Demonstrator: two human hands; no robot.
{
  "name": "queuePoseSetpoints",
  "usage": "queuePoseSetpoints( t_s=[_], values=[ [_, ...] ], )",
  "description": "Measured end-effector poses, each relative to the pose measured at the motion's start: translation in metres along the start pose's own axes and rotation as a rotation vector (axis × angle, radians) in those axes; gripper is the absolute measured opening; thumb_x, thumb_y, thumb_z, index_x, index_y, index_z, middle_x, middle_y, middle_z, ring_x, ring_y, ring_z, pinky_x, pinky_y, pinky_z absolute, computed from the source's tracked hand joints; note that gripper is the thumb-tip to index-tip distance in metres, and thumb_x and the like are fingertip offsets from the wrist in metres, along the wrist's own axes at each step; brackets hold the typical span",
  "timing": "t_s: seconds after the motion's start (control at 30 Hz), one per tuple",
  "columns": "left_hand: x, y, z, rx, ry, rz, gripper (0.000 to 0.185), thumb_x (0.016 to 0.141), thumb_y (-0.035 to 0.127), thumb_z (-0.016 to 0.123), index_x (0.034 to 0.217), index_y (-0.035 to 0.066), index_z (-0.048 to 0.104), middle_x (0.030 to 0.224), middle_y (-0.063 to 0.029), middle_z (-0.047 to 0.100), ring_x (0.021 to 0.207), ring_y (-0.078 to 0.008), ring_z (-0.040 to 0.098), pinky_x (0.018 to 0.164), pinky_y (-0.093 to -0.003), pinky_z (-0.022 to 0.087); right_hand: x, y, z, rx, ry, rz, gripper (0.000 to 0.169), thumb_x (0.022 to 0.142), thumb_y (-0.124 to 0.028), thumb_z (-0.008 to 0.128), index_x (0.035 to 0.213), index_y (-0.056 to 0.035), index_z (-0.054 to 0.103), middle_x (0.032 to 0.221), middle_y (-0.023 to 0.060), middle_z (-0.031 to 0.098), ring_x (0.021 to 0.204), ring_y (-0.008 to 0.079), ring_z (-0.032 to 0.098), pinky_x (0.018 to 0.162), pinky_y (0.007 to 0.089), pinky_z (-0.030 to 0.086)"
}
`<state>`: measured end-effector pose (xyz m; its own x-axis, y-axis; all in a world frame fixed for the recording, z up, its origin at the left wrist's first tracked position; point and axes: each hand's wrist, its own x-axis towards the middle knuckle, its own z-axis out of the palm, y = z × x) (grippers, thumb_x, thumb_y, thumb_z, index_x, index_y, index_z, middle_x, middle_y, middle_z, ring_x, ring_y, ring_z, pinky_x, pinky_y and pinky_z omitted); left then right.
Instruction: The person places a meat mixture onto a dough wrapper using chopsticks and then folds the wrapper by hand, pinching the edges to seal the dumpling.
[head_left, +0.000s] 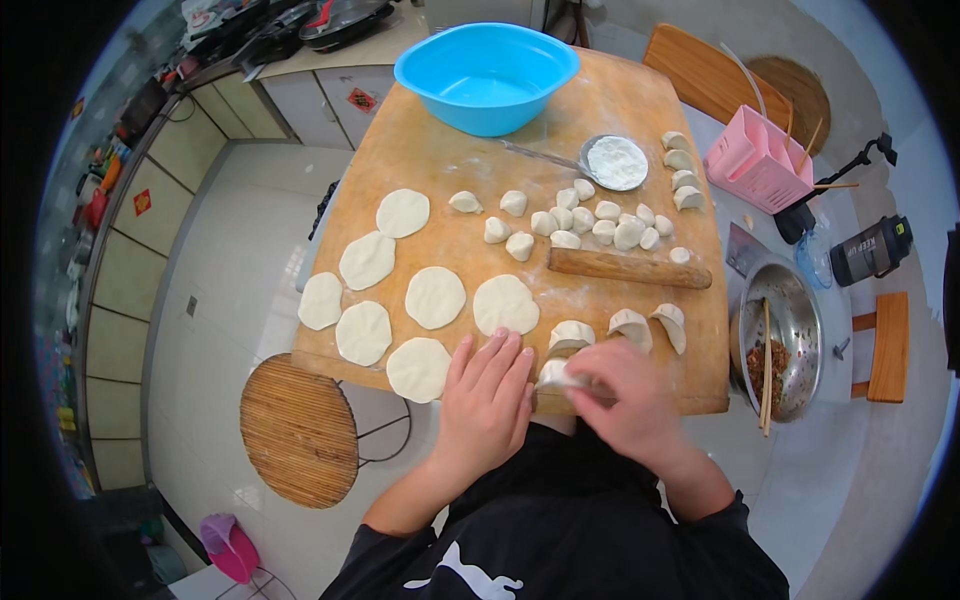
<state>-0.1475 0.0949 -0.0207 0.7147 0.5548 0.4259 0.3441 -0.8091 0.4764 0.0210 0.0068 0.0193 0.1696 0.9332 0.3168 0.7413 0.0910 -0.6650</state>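
Note:
My left hand (486, 386) lies palm down at the near edge of a wooden board (480, 169). Its fingertips reach the lower rim of a round dough wrapper (505, 304) and it grasps nothing. Blurred, my right hand (626, 394) has its fingers at the right end of a folded dumpling (555, 373), partly covering it. Just beyond are three more folded dumplings, one of them a pleated dumpling (571, 335). Several flat wrappers spread to the left, including one wrapper (418, 370) beside my left hand.
A rolling pin (628, 268) lies below several dough pieces (582, 220). Farther back are a flour ladle (616, 162) and a blue basin (487, 79). Right of the board, a metal bowl (806, 337) holds filling and chopsticks (766, 367). A round stool (300, 431) stands at left.

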Motion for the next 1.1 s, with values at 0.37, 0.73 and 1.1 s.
queuePoseSetpoints(
  t_s=[0.37, 0.73, 1.1],
  values=[
    [0.043, -0.007, 0.003, 0.101, 0.083, 0.053, 0.042, 0.077, 0.000, 0.061, 0.118, -0.003, 0.055, 0.124, -0.0222, 0.055, 0.119, -0.0393, 0.051, 0.101, -0.0474, 0.040, 0.038, 0.026, -0.005, 0.015, 0.156, 0.258, 0.015, 0.077, -0.001, 0.068, 0.092, -0.0011, 0.063, 0.098, 0.0125, 0.064, 0.082, 0.0268, 0.064, 0.071, 0.0333, 0.052],
    [0.077, -0.024, -0.006, -0.035, -0.170, -0.215, 0.048, 0.074, -0.003, 0.063, 0.122, 0.001, 0.054, 0.102, -0.0165, 0.057, 0.096, -0.0333, 0.055, 0.084, -0.0397, 0.047, -0.018, 0.014, -0.026, -0.041, 0.300, -0.028, 0.017, 0.074, 0.001, 0.071, 0.090, -0.0020, 0.065, 0.100, 0.0130, 0.067, 0.088, 0.0303, 0.064, 0.075, 0.0368, 0.052],
    [0.078, -0.005, -0.023, -0.029, 0.010, -0.102, 0.015, 0.072, -0.005, 0.067, 0.081, 0.000, 0.055, 0.082, -0.0101, 0.059, 0.076, -0.0210, 0.059, 0.071, -0.0300, 0.047, -0.082, 0.014, -0.079, -0.011, 0.409, -0.163, 0.017, 0.073, 0.001, 0.073, 0.087, -0.0026, 0.065, 0.098, 0.0128, 0.066, 0.086, 0.0276, 0.065, 0.073, 0.0351, 0.054]
  ],
)
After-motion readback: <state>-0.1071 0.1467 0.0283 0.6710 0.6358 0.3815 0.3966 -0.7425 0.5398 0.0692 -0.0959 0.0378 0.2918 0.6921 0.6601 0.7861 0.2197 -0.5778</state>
